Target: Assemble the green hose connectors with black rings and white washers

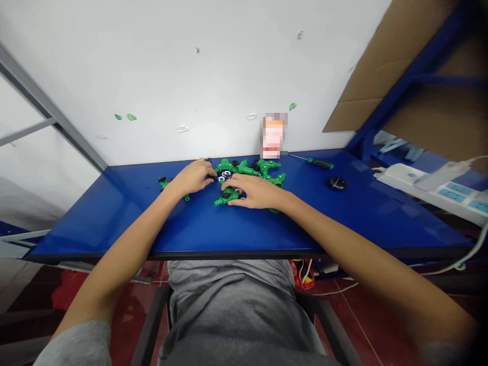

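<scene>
Green plastic hose connectors (247, 169) lie in one loose heap on the blue counter (366, 213), one being covered by the spread fingers of the right hand (253, 192). The left hand (192, 177) is laid half-curled against the heap's left side; black caps (229, 194) are mixed in, and a green-handled screwdriver (320, 163) is left behind the heap.

The head camera looks forward and down from above the person's torso (232, 305), across the blue tabletop (354, 223) toward the white wall (160, 86) beyond it.
</scene>
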`<state>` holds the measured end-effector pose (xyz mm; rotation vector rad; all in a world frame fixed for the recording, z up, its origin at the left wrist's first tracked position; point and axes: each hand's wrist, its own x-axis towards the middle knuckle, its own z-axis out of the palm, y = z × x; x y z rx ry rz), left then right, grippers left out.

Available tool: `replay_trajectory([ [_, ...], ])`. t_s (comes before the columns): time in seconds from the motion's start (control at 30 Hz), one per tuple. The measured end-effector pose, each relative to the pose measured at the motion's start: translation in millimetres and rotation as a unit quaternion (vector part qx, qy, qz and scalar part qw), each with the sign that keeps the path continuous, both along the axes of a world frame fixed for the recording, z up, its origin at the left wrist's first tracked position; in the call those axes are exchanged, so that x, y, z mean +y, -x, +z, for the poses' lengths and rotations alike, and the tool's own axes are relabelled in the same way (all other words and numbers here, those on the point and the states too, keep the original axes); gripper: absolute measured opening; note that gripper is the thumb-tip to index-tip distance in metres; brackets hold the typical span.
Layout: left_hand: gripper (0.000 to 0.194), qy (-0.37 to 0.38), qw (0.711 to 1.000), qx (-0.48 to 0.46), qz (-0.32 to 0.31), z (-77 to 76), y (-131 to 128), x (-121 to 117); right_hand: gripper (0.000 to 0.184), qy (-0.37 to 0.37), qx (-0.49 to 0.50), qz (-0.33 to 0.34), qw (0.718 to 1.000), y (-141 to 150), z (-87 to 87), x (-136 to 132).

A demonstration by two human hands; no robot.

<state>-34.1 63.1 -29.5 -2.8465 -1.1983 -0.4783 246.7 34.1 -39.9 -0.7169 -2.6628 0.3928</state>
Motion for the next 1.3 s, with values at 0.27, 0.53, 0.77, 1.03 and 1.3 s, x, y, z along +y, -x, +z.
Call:
replay_trajectory([
  [0.27,0.018,-0.011,0.999,-0.003,0.032,-10.7,-11.7,2.6,0.04,-0.013,0.139,-0.053,0.989,-11.4,8.2,10.8],
  [0.53,0.003,0.067,0.988,-0.126,0.066,-5.7,-9.5,2.2,0.04,-0.014,0.185,-0.072,0.98,-11.2,11.7,7.5],
  [0.77,0.014,0.235,0.877,-0.418,0.019,22.4,-1.9,-17.4,0.039,-0.019,0.232,-0.104,0.967,-10.9,14.6,6.0],
  [1.03,0.019,0.278,0.808,-0.516,-0.057,31.8,-20.4,-35.7,0.038,-0.019,0.263,-0.108,0.959,-6.8,21.9,-5.9],
  [1.3,0.024,0.252,0.83,-0.495,-0.049,30.7,-28.9,-42.4,0.039,-0.024,0.267,-0.114,0.957,-3.5,19.5,-7.5],
])
